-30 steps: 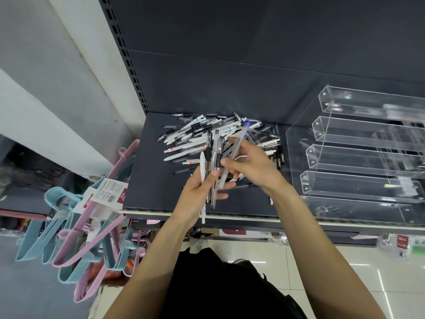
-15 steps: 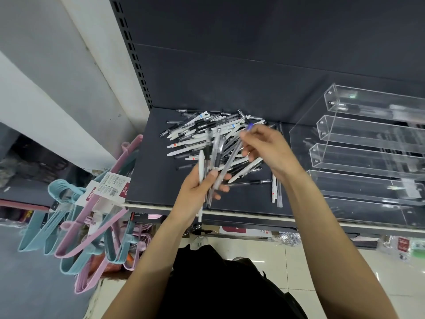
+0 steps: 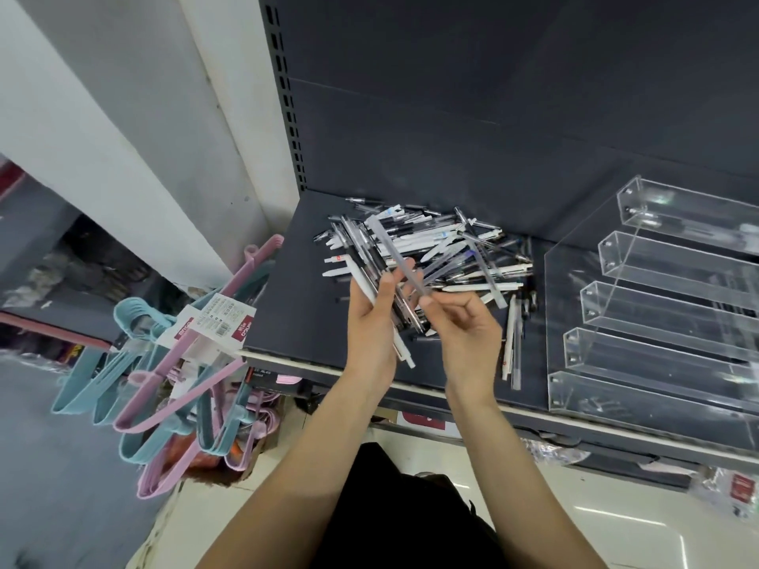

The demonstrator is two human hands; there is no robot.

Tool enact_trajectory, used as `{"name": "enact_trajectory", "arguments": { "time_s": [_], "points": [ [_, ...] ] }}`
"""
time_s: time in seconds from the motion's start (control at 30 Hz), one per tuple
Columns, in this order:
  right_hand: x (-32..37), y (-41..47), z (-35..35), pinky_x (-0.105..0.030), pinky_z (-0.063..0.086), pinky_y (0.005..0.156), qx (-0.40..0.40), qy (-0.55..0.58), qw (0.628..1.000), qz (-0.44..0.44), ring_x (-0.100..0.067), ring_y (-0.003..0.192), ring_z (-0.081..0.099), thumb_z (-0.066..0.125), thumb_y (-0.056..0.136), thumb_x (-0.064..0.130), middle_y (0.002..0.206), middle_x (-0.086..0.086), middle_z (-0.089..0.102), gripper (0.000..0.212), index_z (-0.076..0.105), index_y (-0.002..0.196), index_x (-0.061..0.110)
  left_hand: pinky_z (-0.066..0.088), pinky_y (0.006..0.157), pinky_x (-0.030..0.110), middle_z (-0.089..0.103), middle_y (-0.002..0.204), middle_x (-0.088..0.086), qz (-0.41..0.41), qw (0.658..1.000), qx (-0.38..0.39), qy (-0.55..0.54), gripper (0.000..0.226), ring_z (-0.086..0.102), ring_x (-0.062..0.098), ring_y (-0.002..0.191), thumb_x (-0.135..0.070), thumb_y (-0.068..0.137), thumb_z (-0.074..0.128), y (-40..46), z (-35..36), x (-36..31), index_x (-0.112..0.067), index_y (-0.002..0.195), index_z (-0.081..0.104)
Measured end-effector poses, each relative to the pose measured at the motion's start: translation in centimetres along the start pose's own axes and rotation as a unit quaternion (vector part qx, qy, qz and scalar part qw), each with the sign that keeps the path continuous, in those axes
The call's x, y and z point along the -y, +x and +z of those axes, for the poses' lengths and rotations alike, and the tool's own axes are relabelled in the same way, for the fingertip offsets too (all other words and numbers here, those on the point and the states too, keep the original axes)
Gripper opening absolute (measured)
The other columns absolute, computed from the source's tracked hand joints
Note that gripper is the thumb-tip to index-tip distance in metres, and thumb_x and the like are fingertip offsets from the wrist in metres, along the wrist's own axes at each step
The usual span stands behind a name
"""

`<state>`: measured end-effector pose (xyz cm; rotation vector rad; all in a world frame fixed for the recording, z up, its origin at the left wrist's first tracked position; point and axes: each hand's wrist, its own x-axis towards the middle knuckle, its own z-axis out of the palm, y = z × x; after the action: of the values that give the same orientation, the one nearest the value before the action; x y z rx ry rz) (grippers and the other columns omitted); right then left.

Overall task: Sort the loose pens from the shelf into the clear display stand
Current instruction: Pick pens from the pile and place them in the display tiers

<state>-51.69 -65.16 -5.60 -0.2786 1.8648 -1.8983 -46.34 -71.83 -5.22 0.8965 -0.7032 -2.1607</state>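
Partly hidden behind both hands, left fingers [image 3: 386, 283] clamp pens [image 3: 371, 264]; right fingers [image 3: 429, 299] pinch one.

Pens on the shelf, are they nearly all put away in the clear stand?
Not yet. The clear display stand looks nearly empty; its tiers show almost no pens. In hand: the left hand grips a bundle of pens, and the right hand pinches one frosted pen. Left: the big loose pile on the shelf.

Single head-worn wide-angle view, forward and down, close above both hands before the dark shelf [image 3: 287, 322].
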Motion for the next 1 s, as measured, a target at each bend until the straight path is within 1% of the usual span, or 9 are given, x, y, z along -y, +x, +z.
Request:
{"name": "enact_trajectory", "arguments": {
  "time_s": [0.27, 0.4, 0.5, 0.6, 0.67, 0.77, 0.83, 0.9, 1.0],
  "points": [
    [-0.8, -0.4, 0.1, -0.027, 0.050, 0.073, 0.047, -0.225, 0.966, -0.121, -0.009, 0.076, 0.062, 0.073, 0.079, 0.019, 0.082, 0.007, 0.065, 0.007, 0.068, 0.075, 0.022, 0.054, 0.061, 0.020, 0.067, 0.084, -0.001, 0.019, 0.996, -0.046, 0.075, 0.017, 0.063, 0.008, 0.068, -0.012, 0.100, 0.044, 0.3, -1.0, 0.1, -0.006, 0.114, 0.050],
    [1.6, 2.8, 0.5, -0.017, 0.043, 0.076, 0.089, -0.224, 0.962, -0.128, -0.009, 0.084, 0.055, 0.068, 0.084, 0.026, 0.099, 0.004, 0.058, 0.011, 0.061, 0.093, 0.027, 0.054, 0.062, 0.020, 0.069, 0.077, -0.007, 0.007, 0.983, 0.022, 0.183, 0.017, 0.061, 0.005, 0.062, -0.013, 0.099, 0.046, 0.0, -2.8, -1.2, -0.007, 0.113, 0.055],
    [3.7, 5.6, 2.1, -0.012, 0.041, 0.075, 0.195, -0.294, 0.932, -0.086, -0.006, 0.092, 0.053, 0.064, 0.086, 0.038, 0.108, 0.008, 0.056, 0.020, 0.063, 0.104, 0.028, 0.055, 0.066, 0.020, 0.072, 0.080, -0.008, -0.027, 0.964, 0.090, 0.248, 0.015, 0.062, 0.005, 0.066, -0.014, 0.099, 0.047, -0.8, -4.1, -2.0, -0.015, 0.109, 0.058],
    [4.9, 7.2, 3.5, -0.015, 0.038, 0.074, 0.272, -0.357, 0.891, -0.070, -0.008, 0.089, 0.052, 0.067, 0.084, 0.037, 0.097, 0.006, 0.058, 0.011, 0.066, 0.083, 0.026, 0.055, 0.067, 0.021, 0.072, 0.081, -0.009, -0.029, 0.955, 0.104, 0.276, 0.014, 0.062, 0.006, 0.068, -0.014, 0.099, 0.047, -1.2, -4.7, -2.5, -0.017, 0.107, 0.058],
    [5.5, 7.5, 3.8, -0.018, 0.039, 0.075, 0.291, -0.326, 0.897, -0.059, -0.007, 0.082, 0.055, 0.071, 0.081, 0.031, 0.085, 0.005, 0.063, 0.011, 0.067, 0.073, 0.024, 0.055, 0.066, 0.022, 0.071, 0.081, -0.009, -0.023, 0.950, 0.103, 0.294, 0.016, 0.062, 0.007, 0.068, -0.016, 0.099, 0.047, -1.3, -4.8, -2.9, -0.017, 0.111, 0.056],
    [6.9, 7.6, 4.0, -0.020, 0.046, 0.082, 0.254, -0.239, 0.936, -0.053, -0.009, 0.084, 0.063, 0.072, 0.080, 0.027, 0.085, -0.001, 0.071, 0.009, 0.073, 0.081, 0.018, 0.055, 0.063, 0.023, 0.068, 0.082, -0.010, -0.023, 0.937, 0.112, 0.331, 0.018, 0.060, 0.006, 0.069, -0.018, 0.099, 0.047, -1.6, -5.2, -3.2, -0.017, 0.114, 0.056],
    [8.1, 7.6, 4.0, -0.022, 0.046, 0.070, 0.184, -0.187, 0.961, -0.094, -0.009, 0.069, 0.059, 0.069, 0.084, 0.026, 0.075, -0.006, 0.068, 0.012, 0.069, 0.077, 0.016, 0.054, 0.061, 0.022, 0.068, 0.082, -0.010, -0.039, 0.938, 0.099, 0.331, 0.016, 0.059, 0.005, 0.068, -0.017, 0.099, 0.047, -1.9, -5.7, -2.9, -0.018, 0.111, 0.058],
    [8.9, 7.0, 3.8, -0.020, 0.040, 0.057, 0.121, -0.130, 0.975, -0.132, -0.006, 0.053, 0.050, 0.063, 0.088, 0.021, 0.058, 0.002, 0.060, 0.018, 0.060, 0.070, 0.019, 0.053, 0.062, 0.021, 0.068, 0.083, -0.008, -0.065, 0.958, 0.067, 0.271, 0.020, 0.060, 0.005, 0.067, -0.014, 0.099, 0.046, -2.0, -6.2, -2.6, -0.017, 0.116, 0.057],
    [7.9, 4.4, 3.3, -0.020, 0.043, 0.059, 0.088, -0.172, 0.961, -0.201, -0.010, 0.059, 0.061, 0.061, 0.084, 0.013, 0.063, 0.007, 0.064, 0.010, 0.058, 0.078, 0.021, 0.055, 0.065, 0.022, 0.070, 0.086, -0.001, -0.094, 0.987, 0.021, 0.125, 0.021, 0.064, 0.010, 0.068, -0.011, 0.099, 0.045, -1.5, -6.2, -2.8, -0.010, 0.116, 0.058]
  ]
}}
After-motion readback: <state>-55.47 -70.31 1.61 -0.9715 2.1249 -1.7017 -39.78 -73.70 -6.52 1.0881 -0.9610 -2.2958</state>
